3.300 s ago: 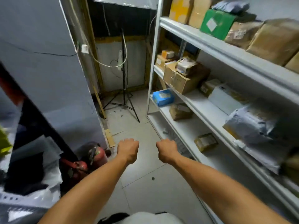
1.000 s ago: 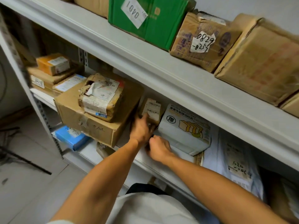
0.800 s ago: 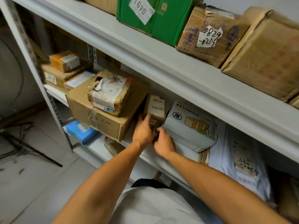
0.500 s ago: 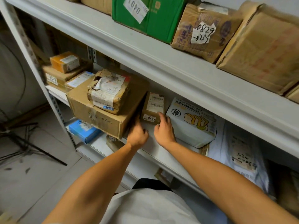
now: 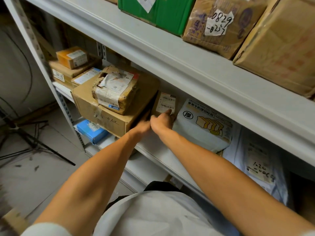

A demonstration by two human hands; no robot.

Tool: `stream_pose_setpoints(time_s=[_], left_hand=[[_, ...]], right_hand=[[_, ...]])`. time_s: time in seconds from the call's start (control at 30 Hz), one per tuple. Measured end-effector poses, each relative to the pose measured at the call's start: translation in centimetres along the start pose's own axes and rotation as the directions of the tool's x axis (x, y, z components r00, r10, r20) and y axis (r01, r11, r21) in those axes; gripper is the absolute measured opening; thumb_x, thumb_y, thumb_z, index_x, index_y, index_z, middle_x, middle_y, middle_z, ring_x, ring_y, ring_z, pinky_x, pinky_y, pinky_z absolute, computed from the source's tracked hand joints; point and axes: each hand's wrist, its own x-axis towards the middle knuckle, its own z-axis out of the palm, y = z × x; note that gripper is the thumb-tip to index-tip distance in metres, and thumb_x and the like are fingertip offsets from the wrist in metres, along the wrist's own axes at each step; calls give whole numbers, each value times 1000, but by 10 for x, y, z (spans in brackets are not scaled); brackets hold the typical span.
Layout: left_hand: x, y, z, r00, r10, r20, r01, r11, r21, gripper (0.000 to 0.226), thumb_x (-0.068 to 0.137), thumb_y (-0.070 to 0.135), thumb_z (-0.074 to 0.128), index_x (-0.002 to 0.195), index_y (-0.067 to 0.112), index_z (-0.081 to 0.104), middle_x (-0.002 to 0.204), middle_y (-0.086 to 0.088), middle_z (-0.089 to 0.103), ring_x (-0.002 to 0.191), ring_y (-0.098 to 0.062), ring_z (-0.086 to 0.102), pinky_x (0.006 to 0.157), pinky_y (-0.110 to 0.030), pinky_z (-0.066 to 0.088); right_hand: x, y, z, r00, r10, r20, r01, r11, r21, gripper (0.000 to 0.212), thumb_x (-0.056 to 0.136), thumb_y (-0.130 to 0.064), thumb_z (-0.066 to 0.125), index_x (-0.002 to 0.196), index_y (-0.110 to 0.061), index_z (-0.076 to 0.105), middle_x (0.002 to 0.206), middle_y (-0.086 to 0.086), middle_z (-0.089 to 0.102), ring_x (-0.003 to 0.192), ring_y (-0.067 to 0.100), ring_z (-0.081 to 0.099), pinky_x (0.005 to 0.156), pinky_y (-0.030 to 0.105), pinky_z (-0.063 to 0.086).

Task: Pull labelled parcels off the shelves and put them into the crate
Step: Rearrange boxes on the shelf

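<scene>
A small brown parcel [image 5: 166, 103] with a white barcode label stands upright on the middle shelf [image 5: 158, 150], wedged between a large cardboard box [image 5: 102, 114] and a white bread-print parcel [image 5: 202, 123]. My right hand [image 5: 162, 121] grips the small parcel's lower right edge, one digit lying on its label. My left hand [image 5: 142, 126] is blurred and reaches into the dark gap at the parcel's left side; its fingers are hidden. No crate is in view.
A torn taped parcel [image 5: 114, 89] sits on the large box. More labelled boxes [image 5: 71, 57] are stacked at the shelf's left end. The top shelf holds a green box [image 5: 162, 12] and brown parcels [image 5: 216, 24]. Grey mailers [image 5: 257, 160] lie to the right, and a blue box [image 5: 92, 131] below.
Both hands have moved back in on the small upright parcel. The left hand slid from the shelf edge into the gap beside it, and the right hand rose onto its label.
</scene>
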Motion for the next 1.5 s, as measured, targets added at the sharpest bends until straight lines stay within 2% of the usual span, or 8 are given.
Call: stream_pose_setpoints(time_s=[0.13,0.23,0.57,0.77,1.0,1.2,1.37,1.5], left_hand=[[-4,2,3,998,-67,-20,64,992,-107,34,100,21,57,132,10,54,136,-17,56,117,-26,55,101,-38,48],[-11,0,4,995,-100,16,101,992,-77,54,99,25,59,149,15,42,140,-13,54,116,-23,53,93,-30,44],[-65,-4,-11,991,-105,-77,99,992,-74,64,94,22,64,152,18,36,143,-6,52,132,-24,50,114,-43,41],[-89,-17,-20,990,-35,-133,53,990,132,32,92,47,64,92,19,48,90,-5,60,82,-21,60,73,-37,54],[-107,-23,-35,964,-256,64,261,961,-87,50,96,39,63,136,19,40,116,-8,61,96,-21,65,69,-28,54],[-123,-45,-51,814,-442,377,471,882,17,41,93,41,60,124,14,60,119,-10,68,109,-23,64,84,-32,52],[-137,-70,-72,818,-380,432,393,917,63,73,69,19,85,132,16,48,127,-10,62,114,-23,63,93,-36,55],[-149,-70,-94,905,-105,413,-13,962,272,94,58,16,91,135,29,39,130,2,49,123,-20,49,98,-37,52]], right_hand=[[-6,-6,5,1000,11,-28,-10,999,52,63,100,-21,54,155,-8,27,164,21,5,151,35,18,119,40,30],[-14,3,9,998,-9,-58,13,997,76,52,99,-23,55,150,-17,42,164,15,4,148,33,29,117,41,34],[-76,33,9,983,24,-181,-7,996,93,25,92,-28,64,115,-23,56,133,3,46,114,26,56,87,33,47],[-97,56,-14,926,211,-311,-143,963,229,38,98,-36,59,132,-22,51,123,5,66,112,27,63,87,36,50],[-118,90,-11,954,260,-148,-189,907,376,27,99,-37,61,116,-18,70,117,5,71,97,19,67,76,29,57],[-134,114,-18,953,293,82,-283,752,595,29,99,-40,59,99,-12,63,97,5,75,86,18,70,66,26,56],[-138,118,-14,912,281,298,-408,697,590,64,95,-69,43,105,-14,74,101,10,77,98,30,73,87,43,57],[-147,106,-4,846,296,444,-530,566,632,75,85,-83,41,106,-20,74,111,14,74,104,33,67,90,46,54]])
